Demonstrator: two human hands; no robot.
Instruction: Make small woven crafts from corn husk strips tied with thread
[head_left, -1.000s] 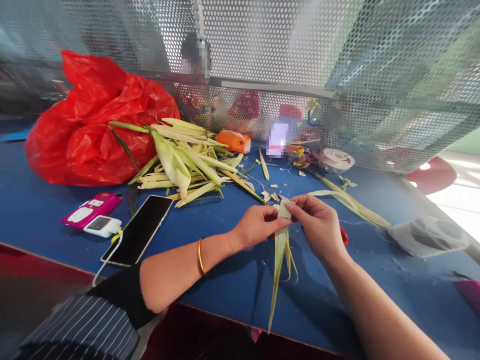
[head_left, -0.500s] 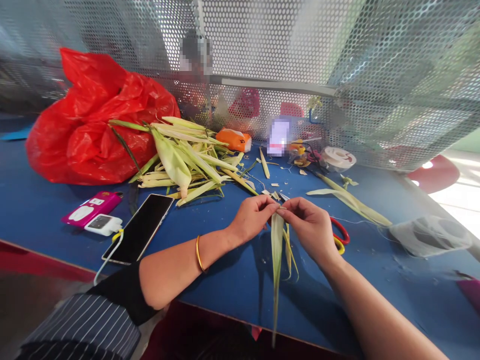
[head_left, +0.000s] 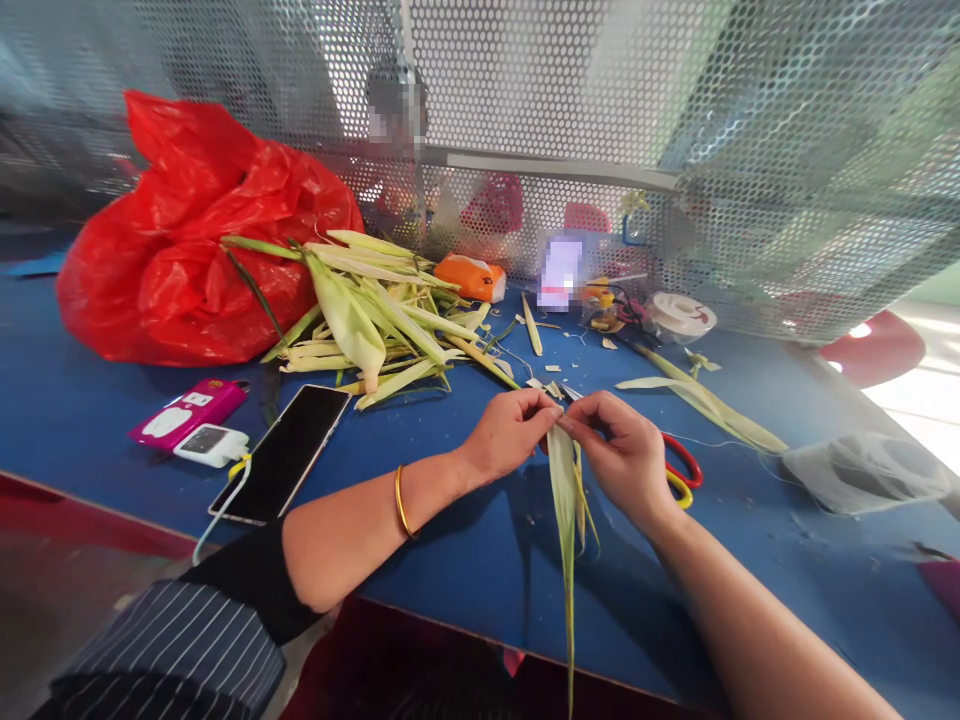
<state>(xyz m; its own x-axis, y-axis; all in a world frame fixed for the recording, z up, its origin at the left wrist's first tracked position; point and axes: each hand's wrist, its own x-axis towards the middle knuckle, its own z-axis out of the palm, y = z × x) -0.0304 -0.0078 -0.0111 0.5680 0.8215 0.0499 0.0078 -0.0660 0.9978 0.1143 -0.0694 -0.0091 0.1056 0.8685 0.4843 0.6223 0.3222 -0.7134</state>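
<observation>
Between my two hands hangs a pale green corn husk (head_left: 562,500), its long tapered end dropping past the table's front edge. My left hand (head_left: 514,432) pinches its top between thumb and forefinger. Close beside it, my right hand (head_left: 619,445) is closed in a pinch at the same top end, fingertips almost meeting those of the left. Thinner husk strips (head_left: 585,505) dangle just behind the main piece. Scissors with red and yellow handles (head_left: 684,465) lie on the table, partly hidden behind my right hand. What exactly the fingertips press together is too small to make out.
Left of centre lies a heap of corn husks (head_left: 375,320) against a red plastic bag (head_left: 202,240). A phone (head_left: 289,455) and a power bank (head_left: 187,412) rest nearer. To the right are a loose husk (head_left: 712,410) and a spool (head_left: 862,475). A perforated metal screen (head_left: 540,90) stands behind.
The hanging husk's lower end has swung slightly to the right. Both hands keep their pinch at its top, with the right fingertips shifted a little. The view has moved slightly.
</observation>
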